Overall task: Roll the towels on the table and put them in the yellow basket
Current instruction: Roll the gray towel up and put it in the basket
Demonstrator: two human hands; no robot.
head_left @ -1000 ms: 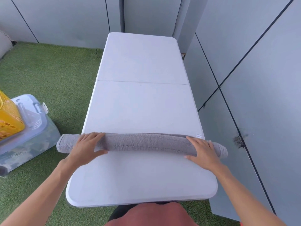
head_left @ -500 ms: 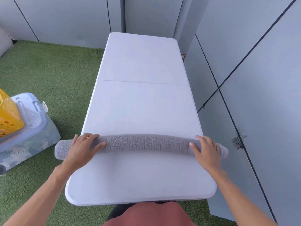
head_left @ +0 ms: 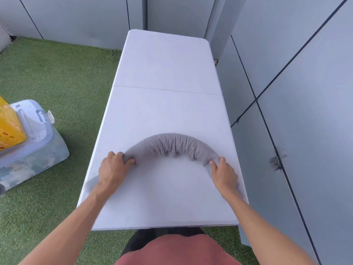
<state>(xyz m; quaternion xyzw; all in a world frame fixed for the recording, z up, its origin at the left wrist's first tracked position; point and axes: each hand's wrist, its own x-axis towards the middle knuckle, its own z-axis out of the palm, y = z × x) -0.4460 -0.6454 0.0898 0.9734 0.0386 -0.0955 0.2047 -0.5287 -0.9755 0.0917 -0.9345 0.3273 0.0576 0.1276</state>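
One rolled grey towel [head_left: 172,145] lies on the white desk [head_left: 166,69], bent into an arch with its middle bulging away from the person. Two hands hold it: the left hand [head_left: 112,169] and right hand [head_left: 223,174] each have fingers curled round an end. One yellow basket [head_left: 9,127] sits on one clear lidded bin [head_left: 36,150] on the grass.

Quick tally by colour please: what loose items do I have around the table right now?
Grey: 1, the rolled towel, bent into an arch on the table, left hand and right hand gripping its ends.
Yellow: 1, the basket.
Clear with pale lid: 1, the storage bin under the basket.
Total: 3
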